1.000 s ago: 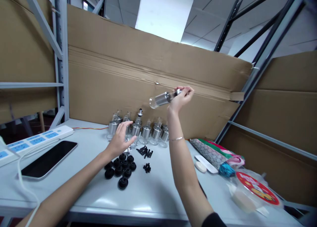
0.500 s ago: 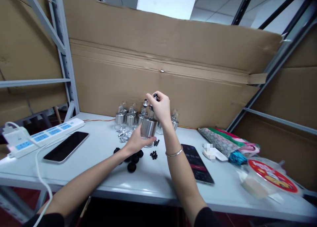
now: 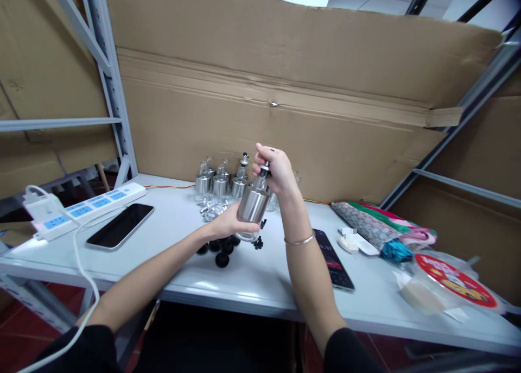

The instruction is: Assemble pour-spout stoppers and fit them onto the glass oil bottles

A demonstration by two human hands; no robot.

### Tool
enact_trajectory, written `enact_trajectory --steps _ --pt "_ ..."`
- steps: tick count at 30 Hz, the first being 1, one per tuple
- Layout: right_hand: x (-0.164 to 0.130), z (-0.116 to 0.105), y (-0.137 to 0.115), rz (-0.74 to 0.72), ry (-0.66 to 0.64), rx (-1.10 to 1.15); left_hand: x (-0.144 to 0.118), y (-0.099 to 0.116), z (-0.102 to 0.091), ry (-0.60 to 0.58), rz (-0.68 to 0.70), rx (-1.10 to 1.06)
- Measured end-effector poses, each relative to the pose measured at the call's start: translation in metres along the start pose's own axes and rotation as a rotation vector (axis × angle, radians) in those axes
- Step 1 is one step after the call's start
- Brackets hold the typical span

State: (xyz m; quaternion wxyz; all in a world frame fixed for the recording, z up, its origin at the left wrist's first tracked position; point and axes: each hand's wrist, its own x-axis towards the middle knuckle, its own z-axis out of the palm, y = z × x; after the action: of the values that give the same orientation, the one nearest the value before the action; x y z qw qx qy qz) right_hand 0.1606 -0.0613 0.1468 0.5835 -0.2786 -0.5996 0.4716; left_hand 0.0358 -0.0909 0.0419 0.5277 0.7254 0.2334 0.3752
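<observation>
Wrapped round the lower part of a glass bottle with a silver metal sleeve (image 3: 254,203) is my left hand (image 3: 228,222). The bottle is raised off the table and leans with its neck to the right. My right hand (image 3: 279,169) closes round a black and silver stopper (image 3: 264,169) at the bottle's mouth; the fingers partly hide it. Behind stand several similar bottles (image 3: 220,186), one with a stopper (image 3: 244,160) on top. Shiny silver parts (image 3: 215,211) lie left of the held bottle. Black round caps (image 3: 222,260) and small black pieces (image 3: 258,244) lie in front.
On the left are a white power strip (image 3: 91,207) with a cable and a dark phone (image 3: 121,226). To the right lie another phone (image 3: 336,264), a white object (image 3: 358,242), a patterned cloth bag (image 3: 366,226) and a red-lidded tub (image 3: 453,280). A cardboard wall (image 3: 211,107) closes the back.
The held bottle has tilted further, its neck leaning right. My right hand's fingers have curled round the stopper at the neck. The whole view has shifted slightly.
</observation>
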Motion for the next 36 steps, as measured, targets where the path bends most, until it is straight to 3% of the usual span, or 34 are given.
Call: enact_trajectory --steps 4,7,11,18,24,28,33,36 --pt "0.003 -0.008 0.0 0.09 -0.121 0.104 -0.003 -0.002 -0.002 -0.31 -0.104 -0.371" --pt "0.007 -0.011 0.004 0.112 -0.177 0.221 -0.004 -0.007 0.001 -0.367 -0.184 -0.594" --pt "0.01 -0.015 0.012 0.08 -0.238 0.448 -0.003 -0.012 0.005 -0.4 -0.19 -0.704" --pt "0.015 -0.018 0.021 -0.075 -0.251 0.589 -0.003 -0.011 0.013 -0.253 -0.166 -0.633" --pt "0.011 -0.012 0.018 -0.151 -0.013 0.601 -0.005 -0.01 0.009 -0.217 -0.116 -0.578" --pt "0.009 -0.016 0.015 -0.238 -0.001 0.581 -0.007 -0.008 0.015 -0.196 -0.083 -0.5" --pt "0.008 -0.028 0.006 -0.193 -0.091 0.273 -0.007 -0.01 0.02 -0.099 -0.092 -0.377" --pt "0.0 -0.03 -0.006 -0.206 0.042 -0.051 -0.004 -0.01 0.012 -0.054 -0.07 -0.271"
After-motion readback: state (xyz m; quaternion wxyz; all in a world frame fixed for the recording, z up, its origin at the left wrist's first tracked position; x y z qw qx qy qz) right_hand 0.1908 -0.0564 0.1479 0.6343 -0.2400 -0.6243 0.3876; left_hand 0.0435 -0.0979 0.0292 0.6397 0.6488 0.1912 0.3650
